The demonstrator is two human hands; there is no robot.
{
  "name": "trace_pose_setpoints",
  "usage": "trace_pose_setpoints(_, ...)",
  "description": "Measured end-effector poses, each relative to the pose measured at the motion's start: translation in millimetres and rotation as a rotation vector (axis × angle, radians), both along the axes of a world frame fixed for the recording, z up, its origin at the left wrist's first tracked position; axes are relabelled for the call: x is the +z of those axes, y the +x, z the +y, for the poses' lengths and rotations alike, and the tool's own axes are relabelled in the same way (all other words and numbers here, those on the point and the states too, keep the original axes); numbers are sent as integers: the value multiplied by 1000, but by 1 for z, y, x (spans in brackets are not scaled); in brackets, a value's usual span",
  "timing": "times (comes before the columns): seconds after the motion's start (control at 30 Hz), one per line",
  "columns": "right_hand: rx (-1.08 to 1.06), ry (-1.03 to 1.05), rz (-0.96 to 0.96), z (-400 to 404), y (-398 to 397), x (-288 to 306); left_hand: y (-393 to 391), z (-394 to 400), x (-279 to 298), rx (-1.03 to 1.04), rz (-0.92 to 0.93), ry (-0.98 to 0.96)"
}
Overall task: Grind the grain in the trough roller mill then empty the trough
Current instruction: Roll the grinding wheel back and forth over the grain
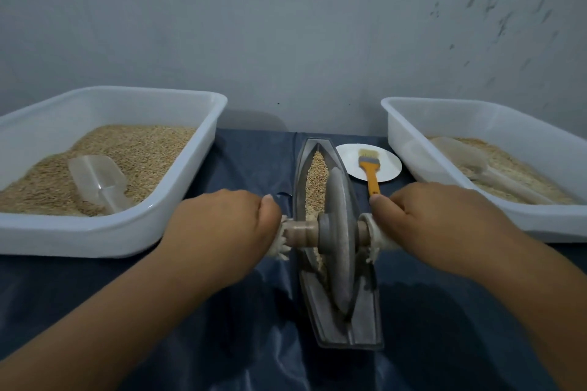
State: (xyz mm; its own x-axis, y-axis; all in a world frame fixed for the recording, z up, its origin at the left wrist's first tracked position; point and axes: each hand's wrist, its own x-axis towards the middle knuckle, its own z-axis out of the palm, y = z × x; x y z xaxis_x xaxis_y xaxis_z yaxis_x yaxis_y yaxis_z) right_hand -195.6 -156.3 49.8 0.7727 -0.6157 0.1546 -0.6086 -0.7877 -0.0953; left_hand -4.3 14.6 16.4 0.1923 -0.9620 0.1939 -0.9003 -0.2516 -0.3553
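On dark blue cloth (241,311) before a grey wall (286,25): small white plate (386,165) carrying an orange-handled brush (371,173), clear scoop (98,182) in left tub (104,232), another scoop (476,165) in right tub (409,124).

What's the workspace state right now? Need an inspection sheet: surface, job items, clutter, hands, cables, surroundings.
Surface: dark blue cloth, wrinkled.
Job's things: trough lengthwise, grain in its far half; roller wheel upright in it on an axle.
Clutter: left tub of grain with clear scoop; right tub of paler meal with a scoop; orange brush on white plate.
Hands: left hand and right hand each grip an axle handle.
Cables: nothing seen.
Surroundings: grey wall, marks upper right.
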Motion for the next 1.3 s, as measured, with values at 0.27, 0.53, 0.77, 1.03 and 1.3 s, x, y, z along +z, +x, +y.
trace_pose_setpoints(0.27,-72,-258,-184,-66,77,-26,51,-80,-10,184,-167,-87)
trace_pose_setpoints(0.53,-103,-281,-255,-97,102,-28,75,-111,-7,198,-171,-147)
trace_pose_setpoints(0.77,-48,-52,16,-43,38,-20,28,-51,5,103,-74,22)
trace_pose_setpoints(1.03,-19,-35,39,-2,-6,2,6,-7,10,-51,80,-153)
trace_pose_setpoints(1.3,-123,-186,-213,-90,85,-33,60,-97,3,174,-189,-65)
